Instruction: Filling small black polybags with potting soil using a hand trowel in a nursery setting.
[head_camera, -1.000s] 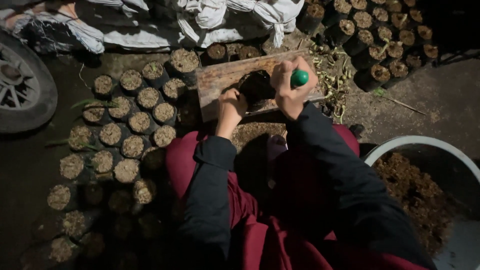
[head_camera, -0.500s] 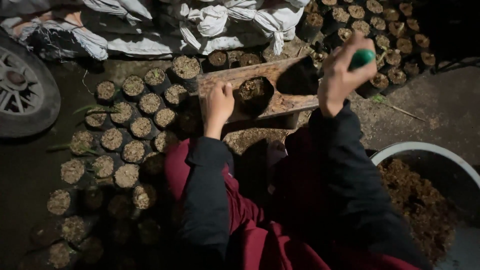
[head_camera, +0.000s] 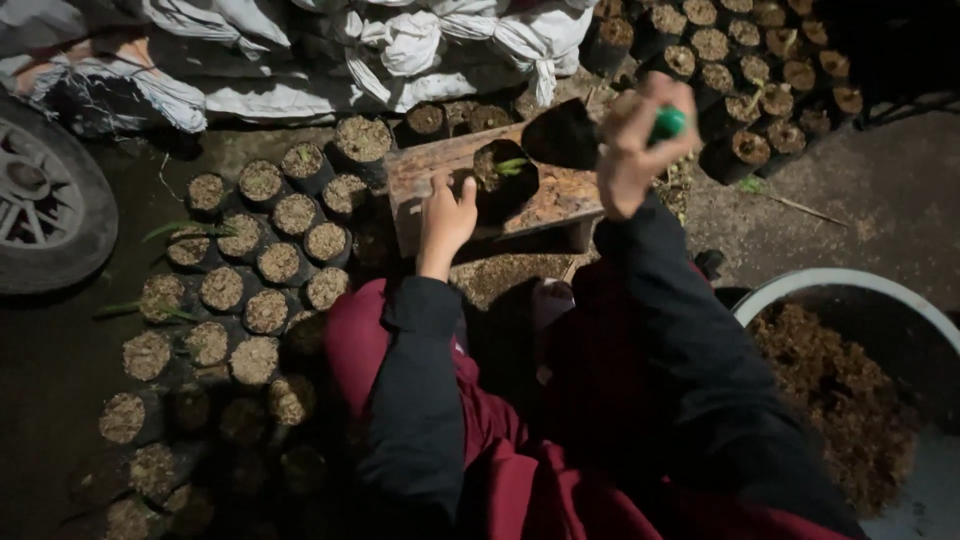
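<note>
Filling step: potting bag (head_camera: 503, 180) w/ seedling on bench (head_camera: 560, 195).
L hand (head_camera: 445, 215) open, steadying bag at its 9 o'clock; R hand (head_camera: 635, 150) fisted on trowel (head_camera: 585, 135). Next, I'd judge: careful tip of soil into bag.

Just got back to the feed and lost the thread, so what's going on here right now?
A person in a dark jacket and red clothing crouches over a wooden block. The left hand steadies a small black pot with a green seedling in it on the block. The right hand holds a green-handled trowel with its blade tilted over the pot. Rows of soil-filled pots stand to the left, more at upper right, and a basin of soil mix sits at lower right.
</note>
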